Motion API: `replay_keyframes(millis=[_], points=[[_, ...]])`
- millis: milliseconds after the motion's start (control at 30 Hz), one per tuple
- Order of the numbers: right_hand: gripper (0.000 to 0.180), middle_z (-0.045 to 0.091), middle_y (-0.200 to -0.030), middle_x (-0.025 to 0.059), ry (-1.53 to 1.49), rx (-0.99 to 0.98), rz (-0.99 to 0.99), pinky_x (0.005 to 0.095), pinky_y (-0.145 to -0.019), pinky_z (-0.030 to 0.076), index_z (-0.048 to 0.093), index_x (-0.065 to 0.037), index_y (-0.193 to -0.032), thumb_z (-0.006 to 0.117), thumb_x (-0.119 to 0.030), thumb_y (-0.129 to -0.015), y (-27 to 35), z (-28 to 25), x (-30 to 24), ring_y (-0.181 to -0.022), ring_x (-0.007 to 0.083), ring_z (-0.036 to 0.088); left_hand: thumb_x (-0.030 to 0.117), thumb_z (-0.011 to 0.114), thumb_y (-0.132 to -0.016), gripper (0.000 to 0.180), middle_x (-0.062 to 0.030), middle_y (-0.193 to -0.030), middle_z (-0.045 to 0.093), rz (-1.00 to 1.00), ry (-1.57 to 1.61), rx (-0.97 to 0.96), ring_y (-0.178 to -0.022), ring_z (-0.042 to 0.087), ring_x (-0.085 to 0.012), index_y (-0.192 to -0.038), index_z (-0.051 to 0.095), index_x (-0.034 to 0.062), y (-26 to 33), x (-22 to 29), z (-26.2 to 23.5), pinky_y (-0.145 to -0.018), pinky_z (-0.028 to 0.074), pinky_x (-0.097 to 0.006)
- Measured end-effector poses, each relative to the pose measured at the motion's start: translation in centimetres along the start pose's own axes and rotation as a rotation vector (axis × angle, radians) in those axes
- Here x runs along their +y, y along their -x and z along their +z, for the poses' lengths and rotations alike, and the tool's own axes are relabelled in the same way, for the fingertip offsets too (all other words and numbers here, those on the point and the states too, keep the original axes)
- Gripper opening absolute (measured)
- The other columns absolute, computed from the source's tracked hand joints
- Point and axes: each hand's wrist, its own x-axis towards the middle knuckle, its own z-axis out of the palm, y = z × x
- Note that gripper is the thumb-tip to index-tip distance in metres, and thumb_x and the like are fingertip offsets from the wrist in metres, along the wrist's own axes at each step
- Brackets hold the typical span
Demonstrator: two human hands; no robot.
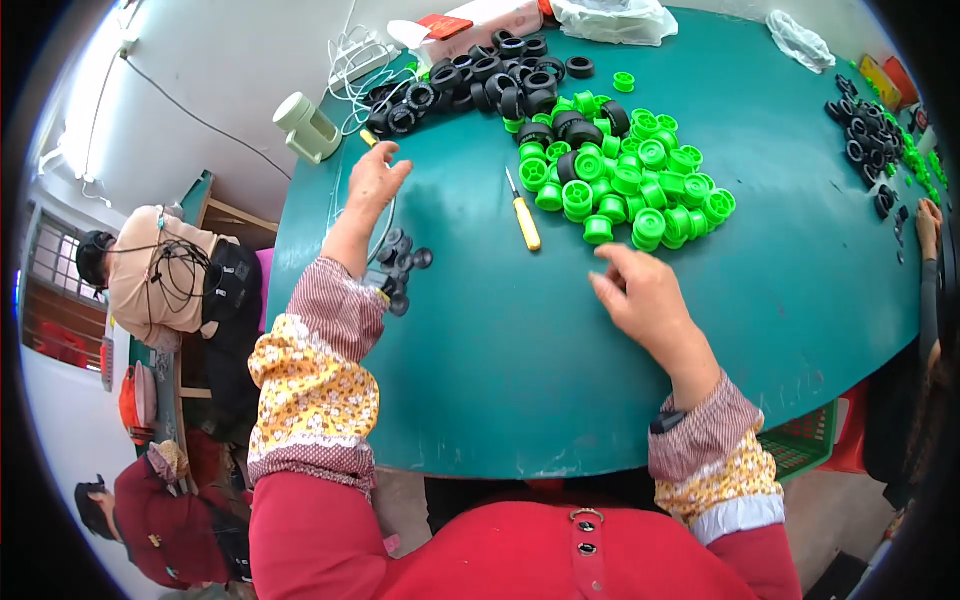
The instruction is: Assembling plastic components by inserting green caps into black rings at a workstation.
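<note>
My left hand (375,178) hovers over the left side of the table, fingers apart and nothing visibly held. Just beyond its fingertips lies a yellow handle end (369,138); the rest of that item is hidden. Close to the left wrist sits a cluster of small dark grey wheel-like parts (402,262). My right hand (642,298) is open, thumb and fingers apart, at the near edge of a heap of bright green wheel rims (627,180). A few black tyres (582,133) lie among the rims. Between my hands rests a screwdriver with a yellow handle (526,224).
A pile of black tyres (487,83) lies at the back of the green table (500,370). Behind my left hand stand a pale green cup (308,128) and white cables (358,90). More tyres (868,135) and a co-worker's hand (929,226) are at far right.
</note>
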Motion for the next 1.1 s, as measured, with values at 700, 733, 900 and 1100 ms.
replay_keyframes(millis=[700, 733, 900, 1100], points=[[0.024, 0.054, -0.074, 0.0091, 0.086, -0.071, -0.033, 0.0343, -0.06, 0.046, 0.055, -0.003, -0.089, 0.065, -0.012, -0.07, 0.0, -0.4, 0.0, -0.07, 0.0255, 0.054, 0.02, 0.063, -0.062, 0.038, -0.0144, -0.094, 0.056, 0.218, -0.397, 0.391, -0.088, 0.054, -0.031, -0.095, 0.055, 0.0022, -5.6, 0.8, 4.0, -0.076, 0.045, -0.037], [0.023, 0.055, -0.073, 0.0097, 0.081, -0.049, -0.04, 0.0351, -0.06, 0.046, 0.055, -0.003, -0.09, 0.064, -0.012, -0.07, 0.2, -0.5, 0.2, -0.069, 0.0261, 0.054, 0.02, 0.063, -0.062, 0.038, -0.0144, -0.094, 0.056, 0.216, -0.391, 0.396, -0.088, 0.054, -0.031, -0.095, 0.055, 0.0022, -4.6, 1.8, 3.4, -0.076, 0.045, -0.037], [0.021, 0.057, -0.072, 0.0128, 0.045, 0.019, -0.03, 0.0365, -0.059, 0.045, 0.056, -0.002, -0.089, 0.061, -0.014, -0.072, 0.1, 0.1, 1.1, -0.065, 0.0281, 0.056, 0.013, 0.057, -0.062, 0.037, -0.0163, -0.093, 0.056, 0.472, -0.011, 0.092, -0.088, 0.055, -0.0312, -0.096, 0.055, 0.0, 6.3, 8.1, -1.1, -0.079, 0.043, -0.035], [0.023, 0.058, -0.061, 0.0097, -0.018, 0.152, 0.089, 0.0352, -0.054, 0.045, 0.057, -0.003, -0.093, 0.061, -0.015, -0.074, -0.6, 1.2, 1.9, -0.057, 0.0248, 0.058, 0.009, 0.053, -0.062, 0.043, -0.018, -0.095, 0.054, 0.448, 0.039, -0.21, -0.09, 0.052, -0.0335, -0.104, 0.051, -0.0005, 17.9, 10.6, -1.9, -0.079, 0.042, -0.036]])
